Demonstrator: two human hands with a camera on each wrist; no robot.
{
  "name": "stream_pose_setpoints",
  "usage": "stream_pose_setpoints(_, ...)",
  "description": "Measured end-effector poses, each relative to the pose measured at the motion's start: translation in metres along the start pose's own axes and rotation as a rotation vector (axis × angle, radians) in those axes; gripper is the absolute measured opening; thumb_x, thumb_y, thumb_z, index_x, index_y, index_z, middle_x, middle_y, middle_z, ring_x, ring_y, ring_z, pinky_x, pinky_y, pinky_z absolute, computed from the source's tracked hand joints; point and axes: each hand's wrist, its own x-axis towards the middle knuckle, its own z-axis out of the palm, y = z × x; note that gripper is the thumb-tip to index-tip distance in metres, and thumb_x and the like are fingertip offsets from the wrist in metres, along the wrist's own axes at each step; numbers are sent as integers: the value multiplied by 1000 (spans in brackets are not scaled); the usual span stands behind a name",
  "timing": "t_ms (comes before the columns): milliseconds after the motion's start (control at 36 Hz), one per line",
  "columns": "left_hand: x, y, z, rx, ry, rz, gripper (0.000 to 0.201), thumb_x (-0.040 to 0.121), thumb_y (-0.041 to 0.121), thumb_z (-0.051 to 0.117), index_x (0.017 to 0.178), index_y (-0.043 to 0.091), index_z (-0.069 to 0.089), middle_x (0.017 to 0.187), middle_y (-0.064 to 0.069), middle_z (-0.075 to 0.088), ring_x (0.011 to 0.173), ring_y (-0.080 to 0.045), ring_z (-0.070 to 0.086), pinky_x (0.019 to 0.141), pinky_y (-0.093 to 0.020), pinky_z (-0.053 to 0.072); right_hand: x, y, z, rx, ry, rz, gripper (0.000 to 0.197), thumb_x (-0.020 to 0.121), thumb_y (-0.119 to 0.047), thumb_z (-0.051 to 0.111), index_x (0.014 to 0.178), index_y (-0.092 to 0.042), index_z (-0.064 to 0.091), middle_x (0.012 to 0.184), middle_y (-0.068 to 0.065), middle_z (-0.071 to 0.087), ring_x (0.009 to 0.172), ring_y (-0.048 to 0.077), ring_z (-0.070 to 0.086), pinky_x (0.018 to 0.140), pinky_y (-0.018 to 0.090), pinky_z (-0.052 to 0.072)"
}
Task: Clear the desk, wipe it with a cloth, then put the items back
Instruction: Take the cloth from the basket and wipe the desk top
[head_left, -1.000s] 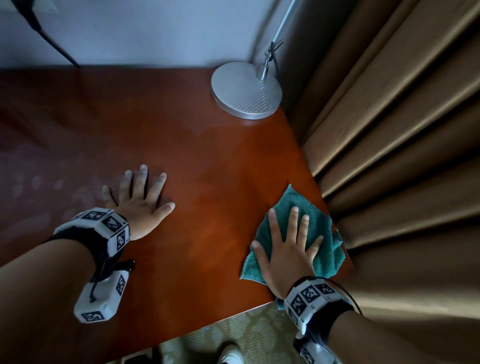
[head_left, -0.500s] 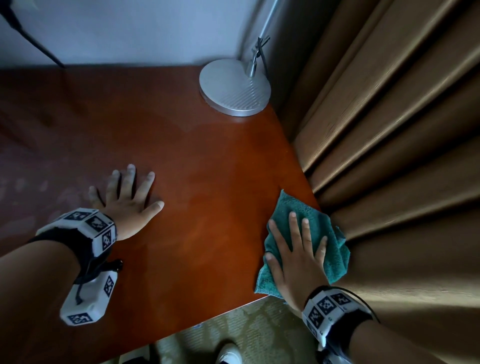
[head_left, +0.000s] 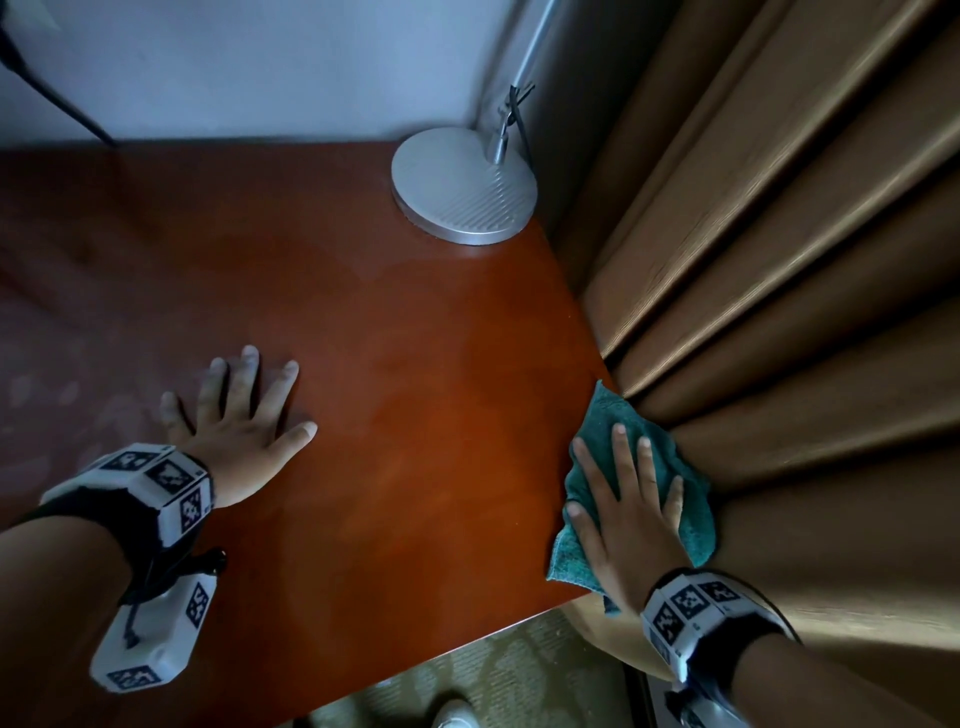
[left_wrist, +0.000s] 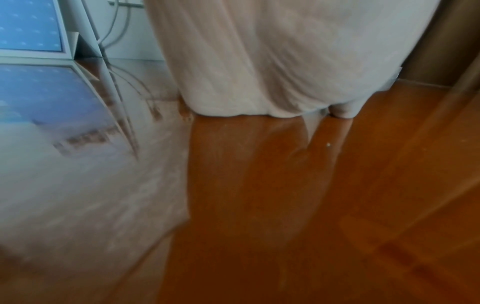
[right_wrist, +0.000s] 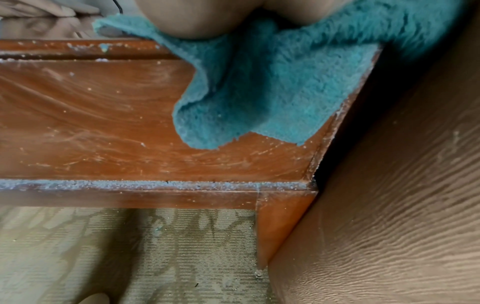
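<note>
A teal cloth (head_left: 691, 499) lies on the near right corner of the reddish-brown desk (head_left: 415, 415), against the curtain. My right hand (head_left: 623, 499) presses flat on the cloth with straight, spread fingers. In the right wrist view the cloth (right_wrist: 272, 86) hangs over the desk's front edge (right_wrist: 130, 127) under my palm. My left hand (head_left: 234, 415) rests flat on the bare desk top at the left, fingers spread, holding nothing. The left wrist view is blurred and shows only the desk surface (left_wrist: 285, 195).
A silver lamp base (head_left: 465, 187) with its stem stands at the back right corner. Brown curtain folds (head_left: 779, 286) hang along the desk's right edge. A white wall runs behind. Patterned carpet (head_left: 493, 675) and a shoe tip show below the front edge.
My right hand has slid the cloth to the right, up against the curtain at the desk's corner. The left hand stays flat in place.
</note>
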Motion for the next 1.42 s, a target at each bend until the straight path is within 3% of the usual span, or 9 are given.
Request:
stream_pose_setpoints(333, -1, 0, 1, -33, 5, 5, 68, 91, 63, 16, 141, 43, -26, 149, 5, -39, 140, -21, -30, 112, -54, -11, 10, 4, -7, 47, 17, -12, 68, 71, -70, -28, 135, -51, -32, 153, -4, -31, 144, 23, -20, 111, 53, 19)
stream_pose_setpoints(472, -1, 1, 1, -48, 3, 9, 68, 91, 63, 17, 141, 43, -26, 149, 5, -39, 140, -20, -31, 112, -54, -11, 19, 2, -6, 103, 72, 18, 62, 84, -63, -2, 141, -48, -20, 157, -1, -20, 146, 26, -6, 108, 52, 27)
stream_pose_setpoints(833, -2, 2, -1, -51, -19, 8, 70, 91, 63, 17, 138, 43, -30, 148, 5, -40, 139, -21, -32, 112, -53, -12, 46, -6, -21, 108, 86, 87, 65, 89, -55, 9, 147, -38, -13, 157, 5, -19, 142, 28, 15, 111, 50, 24)
stream_pose_setpoints(944, -2, 0, -2, -41, -31, 9, 70, 90, 64, 15, 130, 43, -38, 145, 6, -44, 138, -21, -33, 112, -54, -12, 61, -7, -23, 118, 105, 80, 65, 87, -58, 3, 147, -38, -14, 158, 6, -15, 140, 29, 19, 111, 50, 25)
stream_pose_setpoints(1222, -1, -1, -2, -64, -40, 20, 70, 90, 64, 17, 134, 43, -34, 145, 7, -45, 137, -20, -35, 110, -53, -15, 91, -7, -33, 117, 118, 20, 63, 95, -52, 18, 149, -35, -7, 158, 7, -12, 142, 31, 18, 111, 47, 24)
stream_pose_setpoints(1417, 0, -2, -2, -72, -43, 27, 71, 90, 64, 18, 132, 45, -36, 143, 8, -47, 136, -19, -37, 110, -54, -16, 118, -5, -45, 92, 56, -15, 65, 97, -51, 22, 149, -33, -13, 157, 6, -19, 145, 31, 9, 116, 46, 20)
